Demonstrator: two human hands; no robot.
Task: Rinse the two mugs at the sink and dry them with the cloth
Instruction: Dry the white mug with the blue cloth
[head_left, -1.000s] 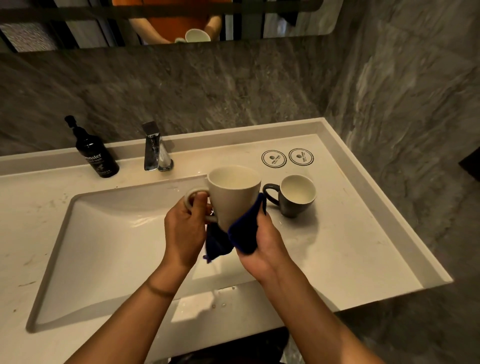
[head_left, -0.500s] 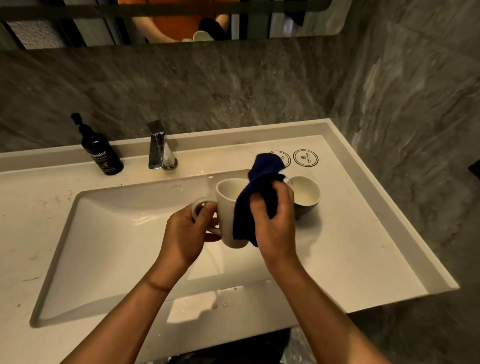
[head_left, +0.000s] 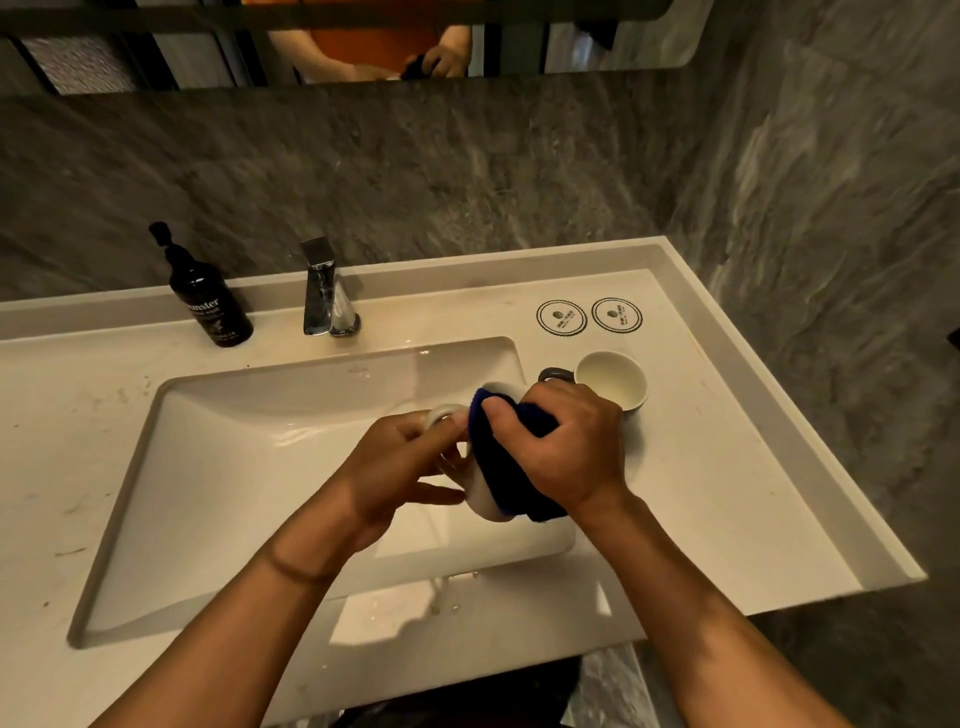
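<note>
Step in hand, as judged: drying of the first mug, approx. mid-task. The white mug (head_left: 480, 499) is held over the sink (head_left: 218, 467), centre of the frame, tilted w/ its mouth toward the upper right. Its handle is gripped by the left hand (head_left: 400, 467), fingers curled through and around the loop. The dark blue cloth (head_left: 511, 467) is pressed over the mug's side and rim by the right hand (head_left: 566, 452), fingers and thumb closed round cloth and mug together. Only the handle, a strip of rim and the lower base are left visible; the rest is covered by cloth.

The second mug (head_left: 615, 387), dark outside w/ a pale inside, is set upright on the counter (head_left: 727, 493), just right of the sink and just behind the right hand, handle pointing left. Whether it is wet can't be told.

Next move, judged: the cloth needs to be worked round the wall and probably into the inside, w/ the mug turned by its handle; then the white mug is to be set down on the counter and the dark one picked up. A firm handle grip is called for, since glazed ceramic is likely slippery when damp.

No water is seen running from the tap (head_left: 324, 291), upper centre-left.
</note>
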